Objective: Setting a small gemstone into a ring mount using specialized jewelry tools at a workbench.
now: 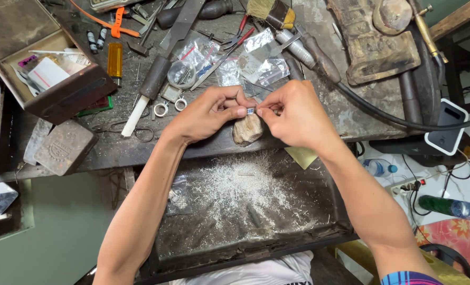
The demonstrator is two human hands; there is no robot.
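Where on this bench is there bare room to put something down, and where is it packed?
Bare bench top lies between the metal block and the left hand, and right of the right hand toward the hose. The back, around the plastic bags and files, is crowded. The tray holds filings.

Illumination is even, diffuse daylight of moderate brightness. Soft, short shadows fall beneath the forearms onto the dark metal catch tray (319, 211). Mild glare appears on the clear plastic sachets (261, 63) and the pale silver filings (240, 192). Focus is sharp centrally; wide-angle distortion bends the frame edges.
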